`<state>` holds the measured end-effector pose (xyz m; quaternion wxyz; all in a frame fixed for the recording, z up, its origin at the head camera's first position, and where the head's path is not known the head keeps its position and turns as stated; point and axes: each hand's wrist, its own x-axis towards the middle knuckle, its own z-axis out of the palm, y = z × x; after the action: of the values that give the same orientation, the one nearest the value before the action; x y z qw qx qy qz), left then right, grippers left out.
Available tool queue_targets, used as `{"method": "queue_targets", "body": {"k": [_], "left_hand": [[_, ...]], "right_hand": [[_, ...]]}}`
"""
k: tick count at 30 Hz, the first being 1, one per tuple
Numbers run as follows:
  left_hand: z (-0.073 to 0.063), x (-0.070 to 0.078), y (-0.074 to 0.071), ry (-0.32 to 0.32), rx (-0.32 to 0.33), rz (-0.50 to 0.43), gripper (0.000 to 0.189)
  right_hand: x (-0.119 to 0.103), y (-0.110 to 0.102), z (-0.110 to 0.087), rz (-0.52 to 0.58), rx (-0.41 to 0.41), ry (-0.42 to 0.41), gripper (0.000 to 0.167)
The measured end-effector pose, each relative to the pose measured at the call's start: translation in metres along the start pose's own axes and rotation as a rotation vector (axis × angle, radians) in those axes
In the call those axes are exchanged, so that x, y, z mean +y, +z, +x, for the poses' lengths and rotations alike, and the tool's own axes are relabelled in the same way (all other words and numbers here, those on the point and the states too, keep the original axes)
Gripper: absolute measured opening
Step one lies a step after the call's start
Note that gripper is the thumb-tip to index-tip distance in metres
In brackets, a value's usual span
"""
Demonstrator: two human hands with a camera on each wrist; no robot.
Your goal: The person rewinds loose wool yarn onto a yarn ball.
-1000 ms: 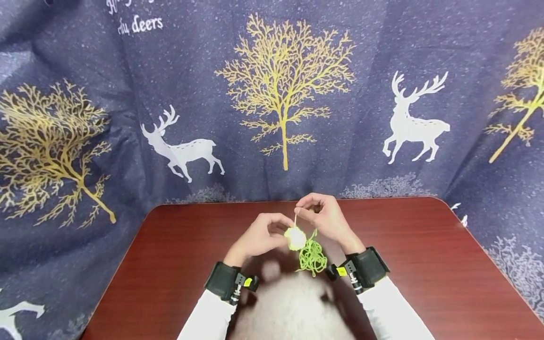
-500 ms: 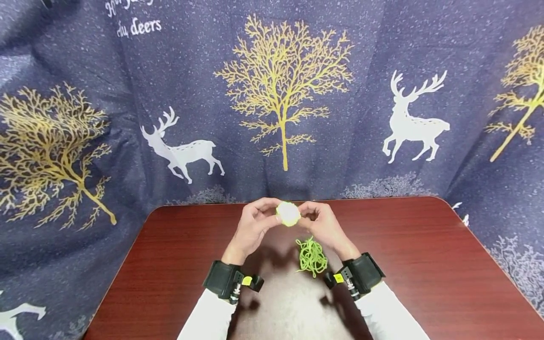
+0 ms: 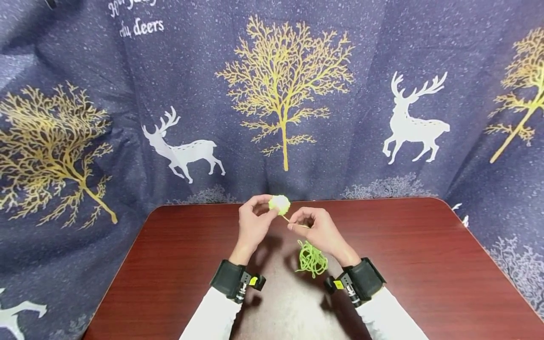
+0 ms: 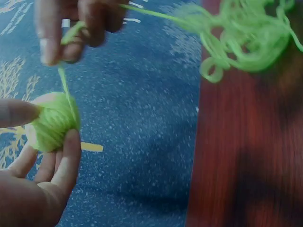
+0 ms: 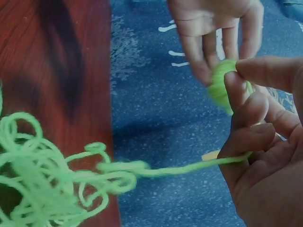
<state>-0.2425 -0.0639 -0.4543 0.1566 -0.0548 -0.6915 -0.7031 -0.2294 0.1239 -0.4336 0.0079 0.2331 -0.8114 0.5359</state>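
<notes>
A small ball of lime-green yarn (image 4: 54, 120) is held between the thumb and fingers of my left hand (image 3: 253, 221), raised over the far part of the table. A taut strand (image 4: 65, 84) runs from the ball to my right hand (image 3: 318, 230), whose thumb and index finger pinch it. In the right wrist view the yarn also passes through the curled fingers and out to a loose tangle of yarn (image 5: 42, 179). That tangle lies on the table below my right hand in the head view.
The reddish-brown wooden table (image 3: 178, 264) has rounded far corners. Behind it hangs a dark blue cloth (image 3: 331, 156) printed with gold trees and white deer. Black camera straps (image 3: 228, 278) wrap both wrists.
The ball has moved away and to the left with my left hand. My right hand came close to the ball, then drew back a little with the strand. The tangle has stayed put.
</notes>
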Motion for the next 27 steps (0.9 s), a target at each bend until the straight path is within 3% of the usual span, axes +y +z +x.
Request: {"method": "queue_targets", "body": {"k": [3, 6, 11, 15, 19, 23, 27], "left_hand": [[-0.002, -0.001, -0.001, 0.027, -0.043, 0.174, 0.029], [-0.004, -0.002, -0.003, 0.059, -0.138, 0.292, 0.029], [-0.005, 0.001, -0.009, 0.098, -0.398, 0.317, 0.031], [-0.007, 0.002, -0.013, 0.063, -0.607, 0.213, 0.032], [-0.008, 0.000, -0.016, -0.001, -0.718, 0.042, 0.035], [-0.008, -0.002, -0.017, 0.005, -0.728, -0.153, 0.036], [-0.007, -0.003, -0.015, 0.030, -0.655, -0.352, 0.033]], "right_hand": [[0.008, -0.001, 0.003, 0.002, 0.003, -0.015, 0.006], [0.009, -0.005, 0.005, 0.019, 0.009, -0.021, 0.007], [0.012, -0.013, 0.007, 0.122, 0.032, 0.001, 0.008], [0.017, -0.017, 0.009, 0.220, 0.063, 0.052, 0.008], [0.024, -0.017, 0.010, 0.301, 0.075, 0.097, 0.013], [0.029, -0.014, 0.010, 0.355, 0.061, 0.126, 0.016], [0.032, -0.008, 0.008, 0.415, 0.043, 0.147, 0.014]]}}
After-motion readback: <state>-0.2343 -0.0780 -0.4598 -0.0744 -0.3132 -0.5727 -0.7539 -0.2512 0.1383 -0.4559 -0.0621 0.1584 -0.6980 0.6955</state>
